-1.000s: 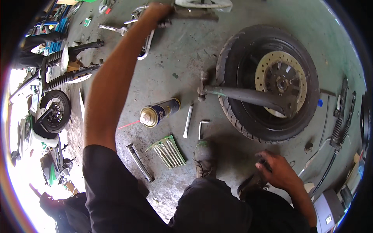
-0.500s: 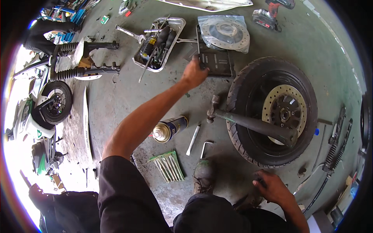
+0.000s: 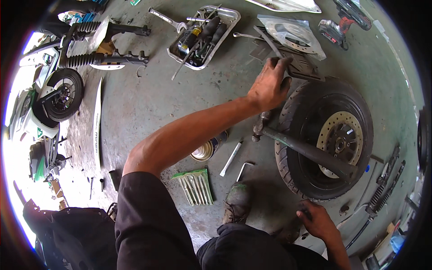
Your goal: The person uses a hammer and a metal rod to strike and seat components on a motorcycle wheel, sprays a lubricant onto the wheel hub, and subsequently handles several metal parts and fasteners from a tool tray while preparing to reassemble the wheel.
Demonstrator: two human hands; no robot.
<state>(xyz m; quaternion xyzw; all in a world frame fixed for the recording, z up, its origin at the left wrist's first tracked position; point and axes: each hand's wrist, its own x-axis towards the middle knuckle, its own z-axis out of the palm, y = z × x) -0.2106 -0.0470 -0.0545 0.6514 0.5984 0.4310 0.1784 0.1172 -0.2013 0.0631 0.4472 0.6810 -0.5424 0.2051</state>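
Observation:
My left hand [image 3: 269,85] reaches forward, its fingers curled over the edge of a dark flat panel [image 3: 302,67] lying on the concrete just beyond a motorcycle wheel [image 3: 300,175]. The wheel lies flat with its brake disc [image 3: 335,130] facing up. A dark metal bar [image 3: 310,153] rests across it. My right hand [image 3: 317,220] sits low on the floor at the near side of the tyre, fingers bent; whether it holds anything is hidden. My shoe [image 3: 237,202] is planted beside the tyre.
Under my left forearm lie a spray can [image 3: 209,148], a metal rod [image 3: 231,157], an L-shaped key [image 3: 245,168] and a green key set [image 3: 195,186]. Farther off are a tool tray [image 3: 229,22], a bagged disc [image 3: 292,31], a cordless drill [image 3: 342,22] and fork parts [image 3: 103,58].
My left hand has drawn back from the far tools and come down onto the dark panel beside the wheel. My right hand has stayed by the tyre.

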